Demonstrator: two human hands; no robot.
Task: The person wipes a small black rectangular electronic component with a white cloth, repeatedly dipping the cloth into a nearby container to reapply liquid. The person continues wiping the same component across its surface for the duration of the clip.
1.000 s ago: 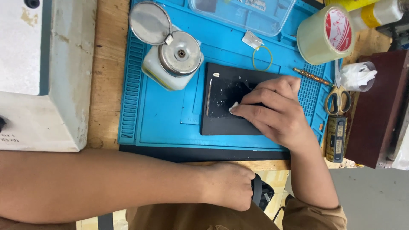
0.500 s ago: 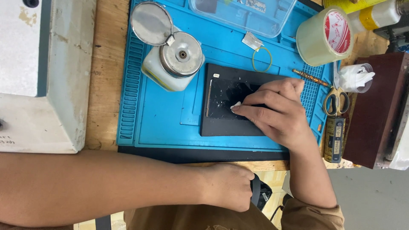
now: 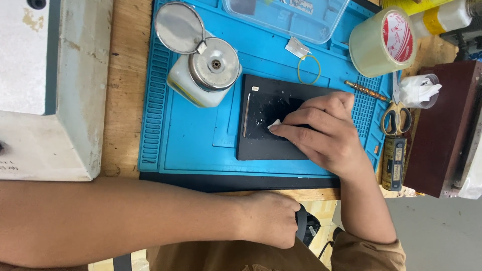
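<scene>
Here the right hand (image 3: pixel 321 133) lies flat on a dark slab-like device (image 3: pixel 261 125) that sits on the blue work mat (image 3: pixel 191 140), its fingers (image 3: pixel 301 118) stretched forward and pinching a small white wad (image 3: pixel 274 124) against the device's dark face. White specks are scattered over that face just ahead of the wad. The device lies in the right half of the mat, near its front edge, with a thin pale strip along its left side.

The left hand (image 3: pixel 271 218) is off the mat, below the front edge of the wooden table (image 3: pixel 125 100), its fingers clenched round a dark object (image 3: pixel 307 228) of which only a part shows; what it is cannot be told.

Just left of the device stands a white bottle with a round metal top (image 3: pixel 211 70), its hinged lid (image 3: pixel 178 27) flipped open. Behind the device lie a yellow rubber band (image 3: pixel 309 69) and a small white scrap (image 3: pixel 297 47), and beyond them a clear plastic tray (image 3: pixel 286 17). To the right are a roll of clear tape (image 3: pixel 382 42), a thin brown rod (image 3: pixel 365 90), scissors (image 3: pixel 396 118) and a dark red box (image 3: pixel 442 125). A big off-white machine (image 3: pixel 50 90) fills the left side
</scene>
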